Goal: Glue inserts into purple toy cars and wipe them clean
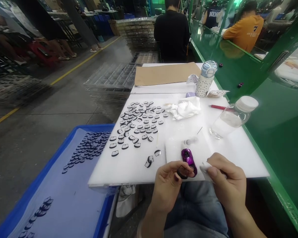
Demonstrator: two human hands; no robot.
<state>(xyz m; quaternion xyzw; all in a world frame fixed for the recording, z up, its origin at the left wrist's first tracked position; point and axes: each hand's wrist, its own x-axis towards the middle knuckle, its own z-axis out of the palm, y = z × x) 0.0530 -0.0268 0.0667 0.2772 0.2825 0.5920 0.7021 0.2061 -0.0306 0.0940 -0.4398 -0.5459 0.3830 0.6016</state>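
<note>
Busy workshop floor, co-worker in a black shirt point(172, 38) at 12 o'clock, white tabletop point(249, 163) in front of the wearer. Left hand point(167, 185): thumb and fingers closed in a light pinch on a small dark-rimmed curved piece, apparently clear plastic point(182, 173). Right hand point(225, 180), at its 3 o'clock: fingers pressed together on a small white wad point(205, 166), cloth or tissue, can't tell; wad and piece apart. Shiny purple toy car point(186, 155) lies on the tabletop at the left hand's 1 o'clock, near end partly behind the fingers; contact unclear. My read on doing it well: pinch the piece by its rim, light pressure, fingertips off the clear face; keep the wad folded to a small tip, clear of the car's gloss. Further out: similar dark-rimmed pieces point(146, 126) spread at 11 o'clock, blue lined tray point(84, 198) with more at 9, clear plastic bottle with white cap point(223, 123) at the right hand's 12, best kept clear of the elbow.
</note>
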